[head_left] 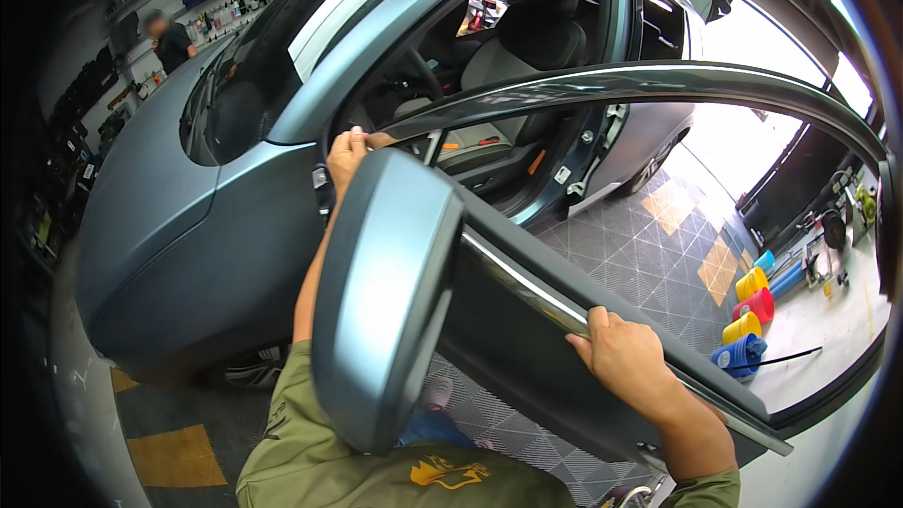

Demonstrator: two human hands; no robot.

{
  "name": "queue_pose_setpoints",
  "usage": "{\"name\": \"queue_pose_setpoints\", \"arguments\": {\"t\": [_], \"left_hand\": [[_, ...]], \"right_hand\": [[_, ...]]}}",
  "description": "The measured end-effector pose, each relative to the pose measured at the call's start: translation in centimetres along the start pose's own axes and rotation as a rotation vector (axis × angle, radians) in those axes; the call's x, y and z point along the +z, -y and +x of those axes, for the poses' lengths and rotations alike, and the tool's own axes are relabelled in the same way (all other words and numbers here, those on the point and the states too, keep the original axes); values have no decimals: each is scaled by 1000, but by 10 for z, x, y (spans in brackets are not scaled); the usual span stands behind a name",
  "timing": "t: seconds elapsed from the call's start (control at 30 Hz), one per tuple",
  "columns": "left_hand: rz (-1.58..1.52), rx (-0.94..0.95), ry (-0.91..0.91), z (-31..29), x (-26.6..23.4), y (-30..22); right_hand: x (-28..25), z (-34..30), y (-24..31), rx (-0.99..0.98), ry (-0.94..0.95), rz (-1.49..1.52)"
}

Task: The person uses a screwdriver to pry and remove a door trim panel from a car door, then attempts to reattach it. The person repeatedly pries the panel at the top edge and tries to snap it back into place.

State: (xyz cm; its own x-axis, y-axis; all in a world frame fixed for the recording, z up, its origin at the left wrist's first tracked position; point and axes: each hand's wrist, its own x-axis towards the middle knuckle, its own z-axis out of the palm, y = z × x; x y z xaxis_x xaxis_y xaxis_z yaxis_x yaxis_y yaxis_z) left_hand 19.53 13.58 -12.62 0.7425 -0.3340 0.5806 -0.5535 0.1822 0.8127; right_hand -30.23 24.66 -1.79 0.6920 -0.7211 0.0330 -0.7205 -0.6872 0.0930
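A blue-grey car door stands swung open in front of me, its side mirror (390,273) close by and large in view. My right hand (625,357) is closed over the shiny trim strip (527,280) along the bottom of the door's window opening, thumb on the near side. Behind the mirror, my left hand (348,158) has its fingers bent together at the front lower corner of the dark window frame (602,85). The mirror housing covers part of my left forearm, and what those fingers pinch is too small to make out.
The car's hood (150,226) lies to the left, and the front seat (527,47) shows through the doorway. Colored buckets (752,306) line the wall at right. Dark floor tiles (611,254) run underneath. Another person (171,42) stands far left near shelves.
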Motion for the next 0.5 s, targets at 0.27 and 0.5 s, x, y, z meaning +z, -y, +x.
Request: {"name": "queue_pose_setpoints", "arguments": {"t": [0.27, 0.5], "left_hand": [[80, 20, -78, -29, 15, -39], [98, 4, -67, -29, 4, -51]], "right_hand": [[-15, -8, -16, 3, 49, -44], [-16, -3, -11, -13, 3, -60]]}}
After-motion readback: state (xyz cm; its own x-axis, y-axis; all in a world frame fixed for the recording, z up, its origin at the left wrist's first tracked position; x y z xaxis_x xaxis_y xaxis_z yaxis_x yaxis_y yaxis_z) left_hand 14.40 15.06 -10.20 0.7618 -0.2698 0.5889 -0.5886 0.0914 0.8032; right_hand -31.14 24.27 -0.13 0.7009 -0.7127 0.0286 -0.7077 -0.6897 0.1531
